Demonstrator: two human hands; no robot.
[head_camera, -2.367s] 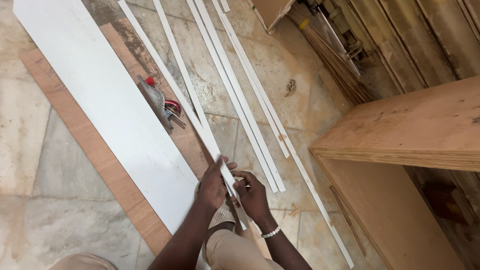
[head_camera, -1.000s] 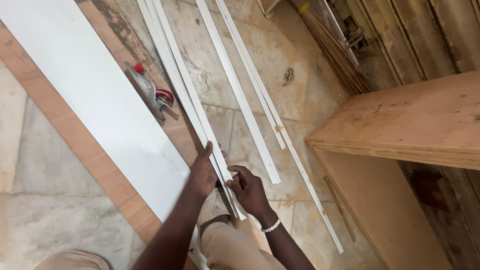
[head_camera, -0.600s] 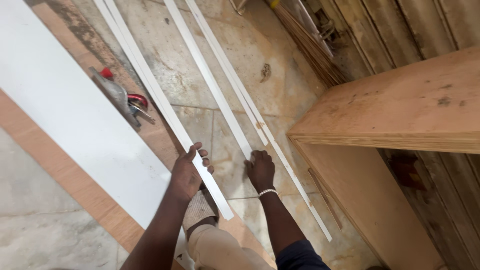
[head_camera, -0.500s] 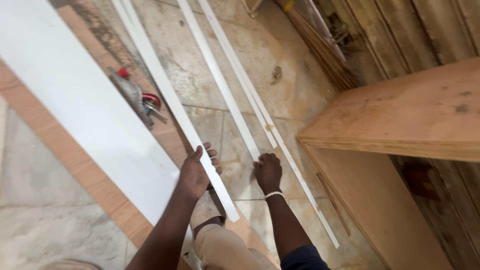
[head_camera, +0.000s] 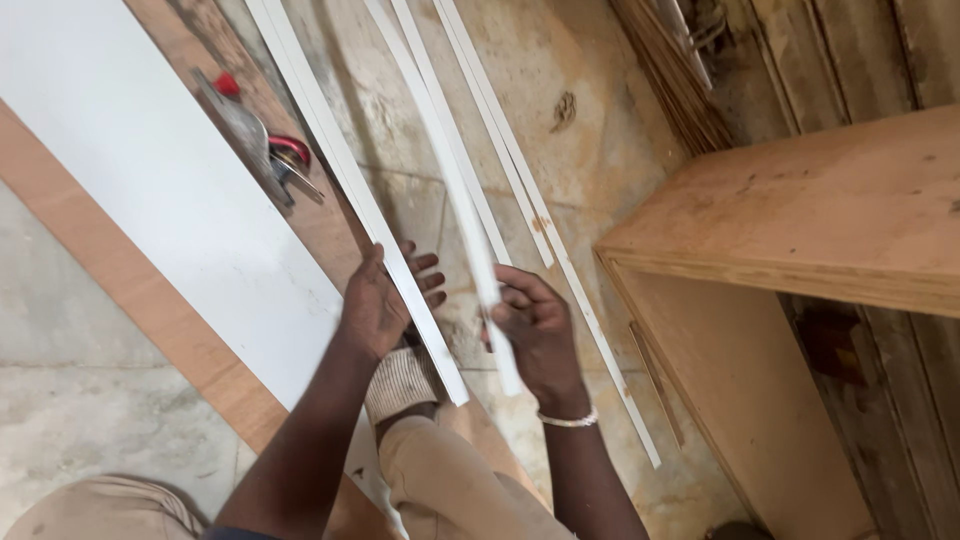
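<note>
My left hand (head_camera: 378, 300) rests on a pair of long white laminate strips (head_camera: 340, 170) that run up and to the left across the floor. My right hand (head_camera: 535, 330) grips another white strip (head_camera: 455, 180), lifted slightly and blurred by motion. Two more thin white strips (head_camera: 520, 190) lie on the stone floor just right of my right hand. My knee in tan trousers (head_camera: 440, 470) is below both hands.
A wide white laminate sheet (head_camera: 140, 180) lies on a brown plywood board (head_camera: 150, 310) at the left. A cutter with a red handle (head_camera: 265, 150) lies on the board's right side. A plywood cabinet (head_camera: 800, 230) stands at the right, with stacked timber (head_camera: 680, 80) behind.
My right hand has picked up one white strip from the floor and raised it. My left hand stays on the paired strips. The view has shifted closer.
</note>
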